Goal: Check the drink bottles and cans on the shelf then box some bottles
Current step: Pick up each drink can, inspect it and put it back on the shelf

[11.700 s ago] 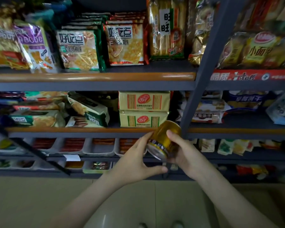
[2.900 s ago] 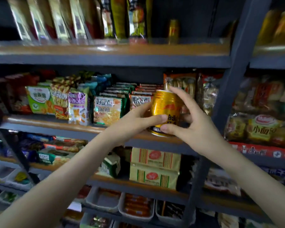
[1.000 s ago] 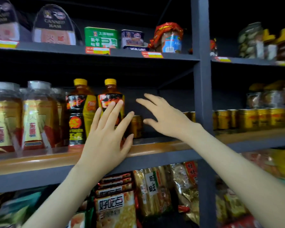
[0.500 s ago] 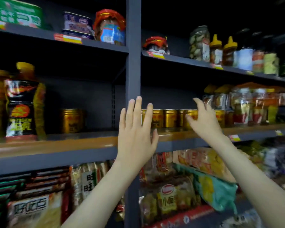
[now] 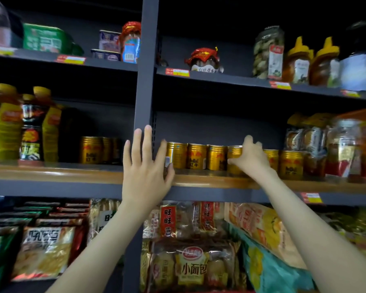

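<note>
- Right hand [image 5: 249, 157] curls its fingers round a gold can [image 5: 234, 154]; the left hand [image 5: 145, 166], at 9 o'clock from it, is spread with straight fingers and holds nothing.
- This can stands upright, long axis vertical, in a row of cans [image 5: 197, 156] on the shelf [image 5: 209, 180].
- The hand hides most of its label.
- Its metal is shiny gold.

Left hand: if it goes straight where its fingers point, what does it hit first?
Most likely the dark shelf upright: the left hand is open, fingers pointing up and overlapping it. The nearest gold can sits just right of the thumb, off that line. Depth is unclear.
</note>
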`<state>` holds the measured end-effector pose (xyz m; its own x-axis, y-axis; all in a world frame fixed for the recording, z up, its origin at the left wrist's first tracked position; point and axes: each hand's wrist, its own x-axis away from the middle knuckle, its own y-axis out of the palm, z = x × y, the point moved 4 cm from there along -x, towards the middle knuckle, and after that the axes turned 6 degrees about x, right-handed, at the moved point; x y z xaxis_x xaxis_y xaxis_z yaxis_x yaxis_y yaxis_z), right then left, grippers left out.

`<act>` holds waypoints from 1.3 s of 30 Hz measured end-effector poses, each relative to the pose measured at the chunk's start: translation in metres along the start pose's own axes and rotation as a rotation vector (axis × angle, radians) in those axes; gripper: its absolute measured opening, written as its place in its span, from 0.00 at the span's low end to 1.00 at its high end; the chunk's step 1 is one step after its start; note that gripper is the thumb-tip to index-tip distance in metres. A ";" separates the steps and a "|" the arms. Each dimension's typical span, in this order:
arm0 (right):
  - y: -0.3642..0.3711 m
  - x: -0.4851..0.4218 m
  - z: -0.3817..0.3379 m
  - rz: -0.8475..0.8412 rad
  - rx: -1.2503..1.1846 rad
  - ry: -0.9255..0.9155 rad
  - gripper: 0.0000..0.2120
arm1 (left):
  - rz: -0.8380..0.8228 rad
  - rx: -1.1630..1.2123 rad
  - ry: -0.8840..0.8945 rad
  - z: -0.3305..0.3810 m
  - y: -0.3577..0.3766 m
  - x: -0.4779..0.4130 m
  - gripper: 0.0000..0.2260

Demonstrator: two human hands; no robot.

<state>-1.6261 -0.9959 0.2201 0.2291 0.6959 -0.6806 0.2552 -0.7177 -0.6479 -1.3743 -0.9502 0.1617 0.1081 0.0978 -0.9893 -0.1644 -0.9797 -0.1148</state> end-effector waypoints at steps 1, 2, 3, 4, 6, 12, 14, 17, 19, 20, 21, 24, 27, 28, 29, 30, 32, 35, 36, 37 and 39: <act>-0.001 0.001 0.000 0.018 -0.039 -0.035 0.37 | 0.014 -0.005 0.003 0.000 0.000 0.001 0.23; -0.001 0.004 -0.001 0.046 -0.080 -0.077 0.34 | 0.026 -0.007 0.008 0.000 0.000 0.002 0.23; -0.002 0.007 -0.001 0.083 -0.120 -0.118 0.31 | 0.037 -0.006 0.016 0.001 -0.001 0.002 0.23; -0.004 0.011 -0.001 0.127 -0.159 -0.153 0.28 | 0.050 -0.008 0.027 0.003 -0.001 0.002 0.23; -0.015 0.022 -0.003 0.227 -0.247 -0.207 0.25 | 0.079 -0.019 0.062 0.008 -0.003 0.002 0.22; -0.063 0.081 -0.023 0.388 -0.472 -0.392 0.22 | 0.007 0.379 0.091 0.057 -0.020 0.003 0.27; -0.070 0.112 -0.029 0.340 -0.546 -0.433 0.24 | -0.080 0.681 0.047 0.073 -0.031 0.003 0.31; -0.067 0.168 -0.037 0.225 -0.611 -0.515 0.29 | -0.247 1.217 -0.090 0.078 -0.057 0.019 0.34; -0.053 0.208 -0.042 0.161 -0.646 -0.552 0.34 | -0.325 1.362 -0.134 0.069 -0.073 0.049 0.35; -0.042 0.226 -0.045 0.116 -0.681 -0.543 0.38 | -0.362 1.368 -0.153 0.060 -0.078 0.070 0.35; -0.028 0.244 -0.049 0.050 -0.721 -0.514 0.42 | -0.411 1.361 -0.183 0.049 -0.081 0.093 0.34; 0.031 0.294 -0.070 -0.259 -0.835 -0.366 0.43 | -0.652 1.266 -0.296 0.006 -0.088 0.166 0.35; 0.093 0.356 -0.104 -0.563 -0.946 -0.180 0.36 | -0.863 1.140 -0.370 -0.048 -0.107 0.234 0.35; 0.111 0.378 -0.118 -0.623 -0.950 -0.144 0.35 | -0.916 1.097 -0.393 -0.068 -0.115 0.257 0.36; 0.126 0.401 -0.132 -0.666 -0.942 -0.124 0.35 | -0.974 1.061 -0.424 -0.087 -0.124 0.280 0.37; 0.140 0.422 -0.146 -0.705 -0.935 -0.113 0.36 | -1.033 1.024 -0.456 -0.106 -0.133 0.302 0.38; 0.163 0.458 -0.170 -0.769 -0.936 -0.092 0.37 | -1.119 0.971 -0.516 -0.139 -0.149 0.338 0.38; 0.183 0.494 -0.194 -0.843 -0.930 -0.107 0.39 | -1.213 0.954 -0.662 -0.170 -0.170 0.372 0.38; 0.185 0.502 -0.200 -0.840 -0.919 -0.156 0.38 | -1.231 0.957 -0.742 -0.177 -0.176 0.379 0.36; 0.187 0.507 -0.205 -0.822 -0.869 -0.224 0.33 | -1.249 0.969 -0.859 -0.183 -0.180 0.388 0.32; 0.193 0.515 -0.207 -0.822 -0.743 -0.345 0.26 | -1.279 1.085 -1.241 -0.190 -0.183 0.402 0.28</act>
<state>-1.2643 -0.7705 -0.1844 -0.5007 0.8194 -0.2792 0.7233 0.2188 -0.6550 -1.1146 -0.7644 -0.1978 0.1139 0.9734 0.1989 -0.9753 0.1476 -0.1641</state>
